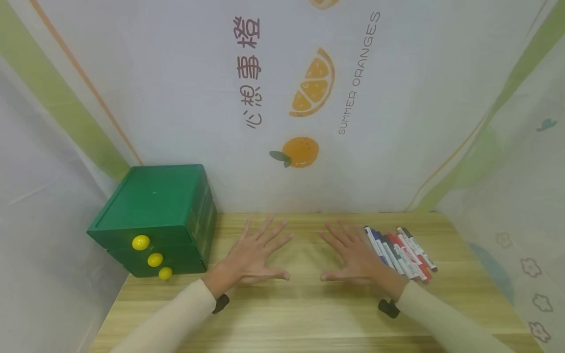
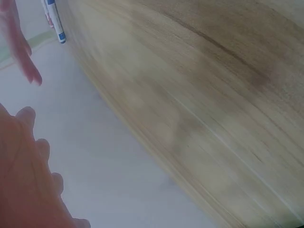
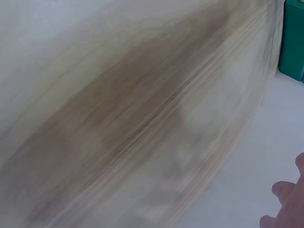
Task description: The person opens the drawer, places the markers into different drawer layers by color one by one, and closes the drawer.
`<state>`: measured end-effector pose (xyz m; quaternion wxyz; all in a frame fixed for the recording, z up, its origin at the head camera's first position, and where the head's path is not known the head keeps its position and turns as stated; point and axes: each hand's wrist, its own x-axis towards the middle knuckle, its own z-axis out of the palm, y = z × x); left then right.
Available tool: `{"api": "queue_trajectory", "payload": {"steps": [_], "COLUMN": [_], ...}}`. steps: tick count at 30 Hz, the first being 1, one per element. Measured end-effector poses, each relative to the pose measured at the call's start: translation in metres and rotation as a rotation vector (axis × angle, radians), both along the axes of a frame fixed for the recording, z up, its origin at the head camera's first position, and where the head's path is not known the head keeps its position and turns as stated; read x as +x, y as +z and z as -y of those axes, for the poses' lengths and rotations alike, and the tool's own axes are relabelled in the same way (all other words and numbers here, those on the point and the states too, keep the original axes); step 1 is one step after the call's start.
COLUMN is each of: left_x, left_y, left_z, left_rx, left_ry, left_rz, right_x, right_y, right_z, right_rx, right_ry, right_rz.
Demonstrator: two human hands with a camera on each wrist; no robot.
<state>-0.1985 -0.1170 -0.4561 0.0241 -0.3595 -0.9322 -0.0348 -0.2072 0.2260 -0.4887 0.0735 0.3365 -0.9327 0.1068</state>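
Observation:
My left hand (image 1: 256,252) hovers over the wooden table with its fingers spread and nothing in it. To its left stands a green drawer box (image 1: 154,201) with yellow round knobs (image 1: 141,242) on its front. My right hand (image 1: 355,255), fingers likewise spread, holds nothing and is nearest to a group of markers (image 1: 408,257). The markers lie side by side, with blue, black and red ones among them; the hand and wrist partly cover the nearest ones. In the left wrist view a marker (image 2: 55,21) shows at the top left, and the right wrist view catches the box's edge (image 3: 292,42).
The wooden table (image 1: 300,314) meets a white printed curtain (image 1: 176,98) at its back edge. More of this cloth hangs at the left and right sides. Dark straps sit at both wrists.

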Motion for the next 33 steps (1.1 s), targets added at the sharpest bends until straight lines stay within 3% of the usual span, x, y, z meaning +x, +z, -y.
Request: {"api": "queue_trajectory", "payload": {"steps": [33], "left_x": [0.007], "left_y": [0.002], "left_z": [0.036], "left_rx": [0.072], "left_ry": [0.035], "left_rz": [-0.022], "right_x": [0.005], "right_y": [-0.003], "right_z": [-0.053], "right_rx": [0.043], "right_ry": [-0.075], "right_rz": [-0.058]}}
